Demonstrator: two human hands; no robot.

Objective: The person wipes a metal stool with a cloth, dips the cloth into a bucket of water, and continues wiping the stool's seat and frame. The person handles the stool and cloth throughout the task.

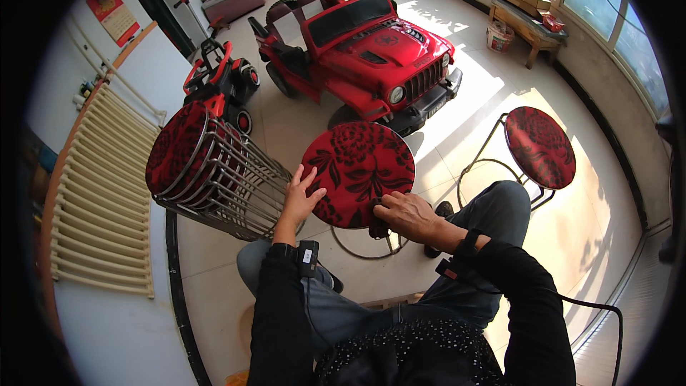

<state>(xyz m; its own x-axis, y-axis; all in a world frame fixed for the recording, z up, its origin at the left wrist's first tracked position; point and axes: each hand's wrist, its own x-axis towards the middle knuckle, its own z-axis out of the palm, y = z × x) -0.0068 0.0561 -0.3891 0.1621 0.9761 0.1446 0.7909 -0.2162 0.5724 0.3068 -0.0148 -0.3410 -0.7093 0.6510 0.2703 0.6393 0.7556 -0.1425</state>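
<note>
A round stool (360,163) stands before my knees, its red padded seat patterned with black flowers and leaves. My left hand (298,201) rests at the seat's left edge, fingers spread and holding nothing. At the near right edge, my right hand (408,216) grips a crumpled dark brown cloth (378,230) against the upholstery. Part of the cloth hangs over the rim; the rest is hidden under my fingers. Below the seat, part of a metal ring base (358,254) shows.
Several matching stools are stacked, tilted, at left (177,155), near a cream radiator (104,198). Another stool (540,147) stands at right, beyond my knee. A red ride-on toy jeep (370,59) and a smaller ride-on toy (214,78) are ahead. A black cable (589,303) trails from my right arm.
</note>
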